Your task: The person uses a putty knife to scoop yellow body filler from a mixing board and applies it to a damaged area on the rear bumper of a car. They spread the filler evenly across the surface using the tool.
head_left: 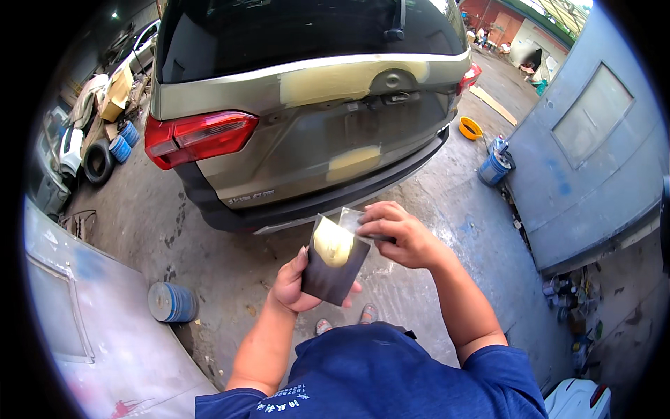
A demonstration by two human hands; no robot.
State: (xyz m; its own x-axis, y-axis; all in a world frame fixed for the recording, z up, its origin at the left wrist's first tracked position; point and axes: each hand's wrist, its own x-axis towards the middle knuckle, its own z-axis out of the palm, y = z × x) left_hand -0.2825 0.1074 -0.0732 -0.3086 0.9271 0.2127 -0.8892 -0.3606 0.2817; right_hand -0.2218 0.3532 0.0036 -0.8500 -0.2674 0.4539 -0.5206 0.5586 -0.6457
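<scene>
Blue shirt (419, 377); yellow paste (333, 244) on dark board (332, 281), left hand (292, 284) round it, right hand (401, 235) round scraper (351, 219).

L forearm (259, 346) angled fwd & inboard; L hand (289, 283) gripping from below, thumb (301, 260) raised outboard. R forearm (460, 300) angled fwd & inboard, elbow bent; R hand (401, 237) fwd of L, back up, fingers (379, 212) curled in pinch grip.

From here, daylight pours in beyond the car (300, 133) on its right; its left is dimmer. Pale glare whitens the floor (436, 216) behind it, the right hand (396, 234) is slightly blurred, and edges bow toward a black rim.
</scene>
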